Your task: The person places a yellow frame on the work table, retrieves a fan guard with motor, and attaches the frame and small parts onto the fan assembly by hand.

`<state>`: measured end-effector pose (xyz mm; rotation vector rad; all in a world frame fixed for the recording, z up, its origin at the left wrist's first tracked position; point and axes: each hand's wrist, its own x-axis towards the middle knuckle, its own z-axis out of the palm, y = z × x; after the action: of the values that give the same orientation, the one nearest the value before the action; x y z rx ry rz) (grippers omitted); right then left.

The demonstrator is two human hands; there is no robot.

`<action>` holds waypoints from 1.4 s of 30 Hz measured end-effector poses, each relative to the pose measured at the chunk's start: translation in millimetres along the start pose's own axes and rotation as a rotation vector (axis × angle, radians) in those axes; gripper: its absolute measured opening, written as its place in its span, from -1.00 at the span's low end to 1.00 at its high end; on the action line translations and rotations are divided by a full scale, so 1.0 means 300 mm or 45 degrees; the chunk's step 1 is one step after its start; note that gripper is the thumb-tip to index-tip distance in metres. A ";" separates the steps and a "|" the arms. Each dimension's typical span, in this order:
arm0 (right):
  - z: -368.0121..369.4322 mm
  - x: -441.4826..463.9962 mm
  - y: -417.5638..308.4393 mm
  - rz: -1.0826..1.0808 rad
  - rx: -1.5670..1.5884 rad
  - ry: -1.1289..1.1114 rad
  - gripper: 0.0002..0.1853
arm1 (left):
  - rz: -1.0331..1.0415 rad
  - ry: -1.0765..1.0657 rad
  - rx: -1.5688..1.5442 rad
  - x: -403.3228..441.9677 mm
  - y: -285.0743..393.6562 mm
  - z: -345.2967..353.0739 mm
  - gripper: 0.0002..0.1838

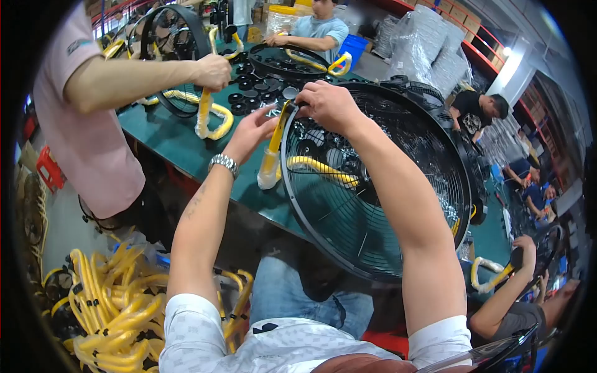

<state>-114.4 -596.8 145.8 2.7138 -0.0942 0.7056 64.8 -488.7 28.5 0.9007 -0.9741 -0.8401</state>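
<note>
A large round black fan (373,242) with a wire grille stands tilted on the table edge in front of me. A yellow tube stand (280,133), partly wrapped in clear plastic, meets its rim at the upper left. My left hand (252,133), with a metal watch at the wrist, has thumb and fingers closed at the stand's flat upper end. My right hand (329,105) reaches over the grille and pinches a small black part (302,107) against that joint; its fingers mostly hide the part. Another stretch of yellow tube (323,169) shows through the grille.
Several round black knobs (252,93) lie on the green table (168,140). At left, a person in pink (93,137) grips a yellow tube by another fan (174,56). Opposite sits a person in light blue (317,34). Wrapped yellow tubes (112,292) are heaped at lower left.
</note>
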 end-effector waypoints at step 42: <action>0.037 -0.005 0.007 0.133 0.006 -0.133 -0.67 | -0.283 -0.356 -0.494 0.280 -0.025 -0.115 -0.50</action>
<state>-110.9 -602.4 136.6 2.7662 -0.2617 0.5926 123.1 -558.0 38.1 0.5704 -0.9149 -1.3198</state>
